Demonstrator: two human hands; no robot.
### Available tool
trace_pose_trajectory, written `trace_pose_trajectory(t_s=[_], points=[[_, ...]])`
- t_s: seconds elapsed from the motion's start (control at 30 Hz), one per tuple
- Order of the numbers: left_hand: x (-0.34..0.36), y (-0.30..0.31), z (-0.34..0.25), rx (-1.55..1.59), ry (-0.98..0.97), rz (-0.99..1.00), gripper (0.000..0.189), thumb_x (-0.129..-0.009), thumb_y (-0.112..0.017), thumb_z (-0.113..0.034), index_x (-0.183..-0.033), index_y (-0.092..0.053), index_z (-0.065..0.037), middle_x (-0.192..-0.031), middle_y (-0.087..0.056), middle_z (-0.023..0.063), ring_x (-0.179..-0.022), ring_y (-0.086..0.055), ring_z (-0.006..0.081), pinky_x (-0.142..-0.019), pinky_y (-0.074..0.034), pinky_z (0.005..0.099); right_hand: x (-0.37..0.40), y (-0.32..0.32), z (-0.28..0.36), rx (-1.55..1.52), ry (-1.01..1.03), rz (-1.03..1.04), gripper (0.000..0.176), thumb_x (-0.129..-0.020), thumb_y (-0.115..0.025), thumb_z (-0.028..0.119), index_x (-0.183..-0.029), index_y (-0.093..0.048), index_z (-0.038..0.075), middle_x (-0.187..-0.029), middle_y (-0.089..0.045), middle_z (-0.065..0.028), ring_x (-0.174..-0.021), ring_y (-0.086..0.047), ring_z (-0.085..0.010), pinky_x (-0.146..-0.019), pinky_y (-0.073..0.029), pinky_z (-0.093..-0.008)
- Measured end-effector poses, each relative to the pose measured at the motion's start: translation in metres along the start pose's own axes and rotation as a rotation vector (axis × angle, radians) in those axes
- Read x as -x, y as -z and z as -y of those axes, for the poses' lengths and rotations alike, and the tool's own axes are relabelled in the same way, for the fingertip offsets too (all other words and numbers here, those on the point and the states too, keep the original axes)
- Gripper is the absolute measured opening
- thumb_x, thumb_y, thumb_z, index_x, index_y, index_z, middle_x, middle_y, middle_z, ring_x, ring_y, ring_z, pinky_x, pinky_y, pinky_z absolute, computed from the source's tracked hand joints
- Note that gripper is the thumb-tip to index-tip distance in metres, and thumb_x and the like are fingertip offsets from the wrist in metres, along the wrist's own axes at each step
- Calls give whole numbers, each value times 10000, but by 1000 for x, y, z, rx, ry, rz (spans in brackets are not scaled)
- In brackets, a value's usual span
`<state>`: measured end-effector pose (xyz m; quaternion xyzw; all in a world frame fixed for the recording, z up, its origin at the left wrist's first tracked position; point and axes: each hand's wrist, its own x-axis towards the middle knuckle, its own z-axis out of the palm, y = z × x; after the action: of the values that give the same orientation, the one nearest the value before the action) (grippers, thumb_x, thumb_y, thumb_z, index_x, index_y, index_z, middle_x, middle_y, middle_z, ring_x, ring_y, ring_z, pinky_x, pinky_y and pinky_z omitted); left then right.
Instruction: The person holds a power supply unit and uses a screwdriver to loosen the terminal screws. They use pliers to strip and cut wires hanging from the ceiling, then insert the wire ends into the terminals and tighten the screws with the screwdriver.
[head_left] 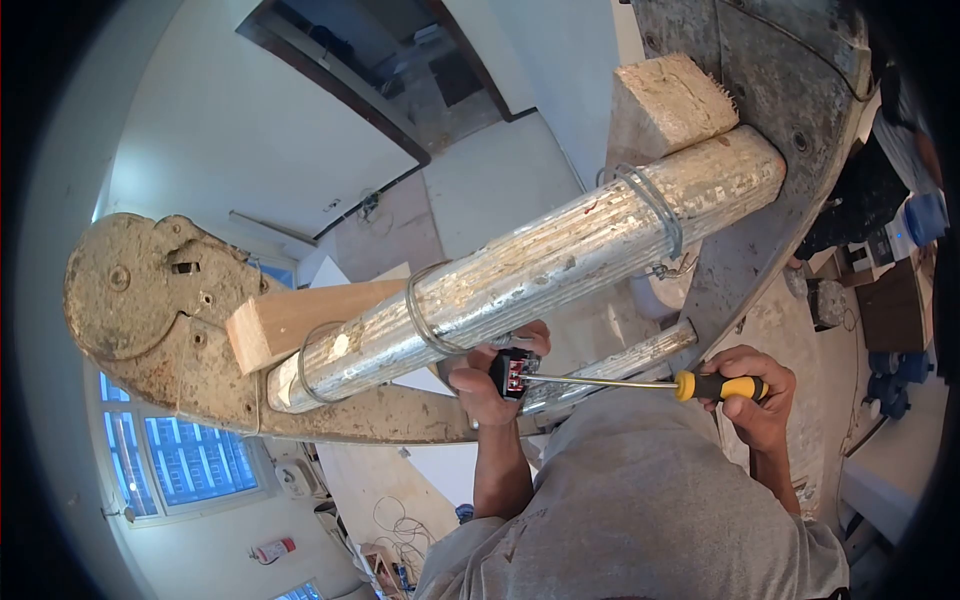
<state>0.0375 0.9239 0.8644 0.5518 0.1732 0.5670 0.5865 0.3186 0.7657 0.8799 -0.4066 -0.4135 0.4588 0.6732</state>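
My left hand (482,393) is closed around a small black block (506,372) with red parts on its face, perhaps an electrical switch or terminal block. My right hand (765,405) grips the yellow and black handle of a screwdriver (620,382). Its long metal shaft runs level to the left, and the tip meets the red face of the block. Just above both hands, a worn ridged metal rung (520,265) crosses the view at a slant, with loops of grey wire around it.
Wooden blocks (665,105) (290,325) rest against the rung. Scuffed side plates (150,300) stand at its ends. A second, thinner rung (640,355) lies lower. At the right are a person (870,190) and a brown cabinet (893,308). A fire extinguisher (273,550) hangs lower left.
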Motion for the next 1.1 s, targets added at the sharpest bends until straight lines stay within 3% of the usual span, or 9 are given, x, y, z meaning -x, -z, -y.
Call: trace_pose_trajectory(t_s=[0.37, 0.43, 0.53, 0.67, 0.73, 0.93, 0.97, 1.03, 1.1], points=[[1, 0, -2, -114, -10, 40, 944, -997, -217, -764, -971, -667, 66, -881, -664, 199, -798, -603, 280, -749, -485, 423, 5, -1, -5, 1, -24, -2, 425, -920, -794, 294, -1125, -668, -57, -1017, -709, -221, -755, -736, -208, -674, -615, -296], [3, -1, 0, -189, -28, -19, 966, -984, -226, -782, -952, -678, 72, -871, -665, 197, -802, -612, 278, -755, -488, 409, 7, -4, 0, -120, -232, -65, 490, -952, -749, 365, -1140, -641, -74, -977, -712, -216, -693, -716, -190, -633, -604, -284], [1, -1, -1, -252, -32, 0, 990, -967, -243, -802, -925, -693, 78, -867, -667, 199, -810, -622, 274, -757, -490, 397, 10, 5, 2, -322, -382, -121, 530, -976, -706, 414, -1148, -622, -80, -922, -704, -194, -607, -667, -166, -554, -559, -269], [2, -2, 1, -288, -34, -38, 1009, -951, -257, -821, -904, -703, 83, -872, -668, 203, -808, -625, 270, -748, -488, 384, 13, 11, -1, -90, -318, -87, 512, -978, -700, 420, -1139, -618, -60, -927, -691, -167, -623, -633, -153, -563, -519, -263], [3, 0, 2, -261, -28, -40, 1008, -949, -257, -823, -909, -702, 81, -871, -667, 203, -806, -625, 265, -750, -488, 376, 9, 7, -5, 112, -95, -49, 499, -958, -726, 418, -1149, -606, -27, -1007, -674, -168, -694, -629, -161, -627, -509, -263], [3, 0, 2, -252, -39, -16, 996, -958, -248, -814, -913, -700, 73, -880, -662, 200, -795, -620, 252, -739, -489, 365, 5, 7, -14, 210, 114, -27, 534, -917, -766, 438, -1170, -581, 6, -1092, -639, -178, -802, -635, -174, -726, -521, -277], [2, 0, 2, -252, -39, -16, 996, -958, -248, -814, -913, -700, 73, -880, -662, 200, -795, -620, 252, -739, -489, 365, 5, 4, -10, 210, 114, -27, 534, -917, -766, 438, -1170, -581, 6, -1092, -639, -178, -802, -635, -174, -726, -521, -277], [1, -3, 0, -257, -34, 2, 988, -962, -249, -810, -916, -696, 70, -886, -658, 202, -789, -616, 250, -728, -488, 364, 6, -3, 4, -83, -174, -77, 501, -882, -797, 354, -1182, -578, 17, -1127, -625, -169, -893, -633, -173, -817, -522, -296], [1, -3, -1, -253, -35, 5, 983, -964, -250, -807, -917, -695, 69, -884, -658, 203, -790, -617, 251, -729, -489, 366, 10, 1, 3, -83, -233, -107, 500, -870, -804, 344, -1176, -585, 14, -1146, -622, -173, -895, -636, -176, -819, -527, -298]])
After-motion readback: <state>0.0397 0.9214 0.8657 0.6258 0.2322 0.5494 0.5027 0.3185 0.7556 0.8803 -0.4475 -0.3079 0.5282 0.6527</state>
